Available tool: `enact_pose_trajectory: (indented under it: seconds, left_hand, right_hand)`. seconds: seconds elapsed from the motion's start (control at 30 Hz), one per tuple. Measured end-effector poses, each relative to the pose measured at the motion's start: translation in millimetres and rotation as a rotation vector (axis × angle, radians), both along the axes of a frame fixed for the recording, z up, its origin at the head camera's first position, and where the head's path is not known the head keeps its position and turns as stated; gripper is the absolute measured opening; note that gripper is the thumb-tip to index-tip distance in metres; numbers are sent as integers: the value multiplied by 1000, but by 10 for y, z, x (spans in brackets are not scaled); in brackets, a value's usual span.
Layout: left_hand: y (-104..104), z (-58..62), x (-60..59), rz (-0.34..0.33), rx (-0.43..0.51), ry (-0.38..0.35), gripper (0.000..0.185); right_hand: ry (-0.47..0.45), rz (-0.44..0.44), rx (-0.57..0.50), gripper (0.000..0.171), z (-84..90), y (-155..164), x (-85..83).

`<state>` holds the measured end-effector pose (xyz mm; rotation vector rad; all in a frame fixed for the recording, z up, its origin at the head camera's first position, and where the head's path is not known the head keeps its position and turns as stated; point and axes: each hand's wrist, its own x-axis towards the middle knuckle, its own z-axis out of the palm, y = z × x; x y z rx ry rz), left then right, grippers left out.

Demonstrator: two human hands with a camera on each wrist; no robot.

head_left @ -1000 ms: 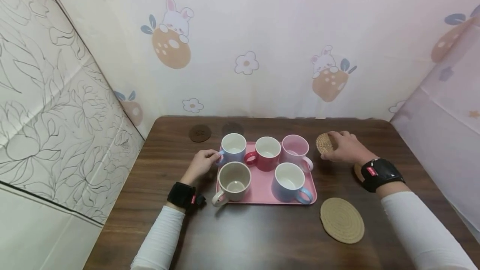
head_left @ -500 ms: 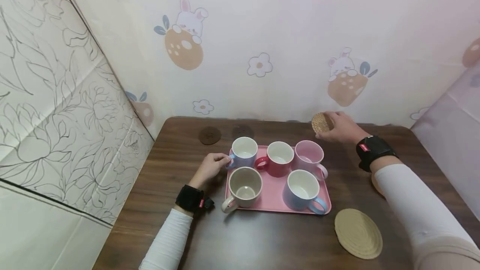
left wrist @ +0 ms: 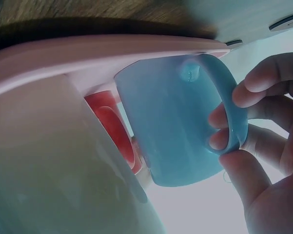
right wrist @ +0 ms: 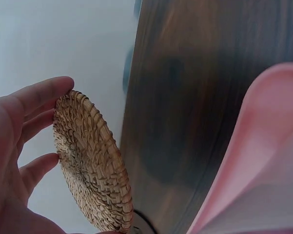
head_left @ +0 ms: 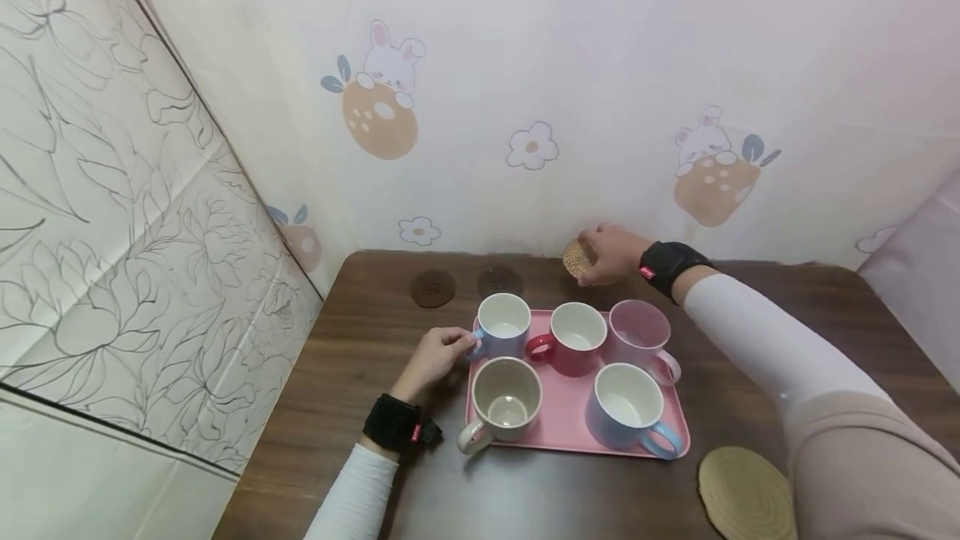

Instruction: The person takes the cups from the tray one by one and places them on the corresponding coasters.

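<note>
- Right hand [head_left: 611,252] is ours, stretched to the far table edge at about 12 o'clock from the tray [head_left: 558,427]; it grips a small woven coaster [head_left: 576,259], fingers curled round its rim.
- On the right wrist view we see that coaster [right wrist: 90,163] held on edge, tilted, with its lower rim close to the dark table [right wrist: 195,97]; we cannot tell whether it touches.
- Our left hand [head_left: 438,354] sits at 9 o'clock of the tray and pinches the handle of the back-left blue mug [head_left: 502,326].
- From the left wrist view, our fingers [left wrist: 248,92] pass through and around that blue handle [left wrist: 224,102]; the mug stands on the pink tray.
- Five mugs stand on the tray: the blue mug at 11 o'clock, a red mug [head_left: 573,338] at 12, a pink mug [head_left: 641,332] at 1, a beige mug [head_left: 504,394] at 7 and a second blue mug [head_left: 628,407] at 5.
- Two dark coasters [head_left: 432,288] lie flat on the table near 11 o'clock of the tray, side by side and apart from it.
- We see a large tan coaster [head_left: 745,494] lying flat at 4 o'clock, near the tray's corner but not touching.
- Behind the table hangs a sheet [head_left: 525,65] printed with rabbits and flowers.
</note>
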<state>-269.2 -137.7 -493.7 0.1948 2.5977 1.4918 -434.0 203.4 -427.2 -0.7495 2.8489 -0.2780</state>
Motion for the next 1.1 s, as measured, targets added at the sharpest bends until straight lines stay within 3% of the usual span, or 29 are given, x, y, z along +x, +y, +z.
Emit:
enact_pose_trajectory:
  seconds: [0.13,0.3,0.57,0.7,0.83,0.97,1.1]
  left_hand:
    - [43,6,13,-23,-7,10,26]
    - [66,40,2,-57,-17,-19,26]
    - [29,14,26,-59,-4,-39,26]
    - [2,11,48,-56,6,-44,27]
    - [-13,-7,38,-49,29,-63,26]
    - [-31,-19,12,-41,41,-60,26]
    - [-78,9,-36,-32,57,-65,28]
  right_hand:
    - [-32,34,46,85,-98,-165,-3]
    - [-81,13,78,83,-244,-256,-30]
    - [-109,61,169,72,-426,-443,-131]
    - [-146,65,214,82,-604,-524,-207]
    - [-193,67,180,102,-696,-554,-259]
    - [-188,94,188,100,-648,-570,-295]
    - [-147,110,193,77,-396,-635,-363]
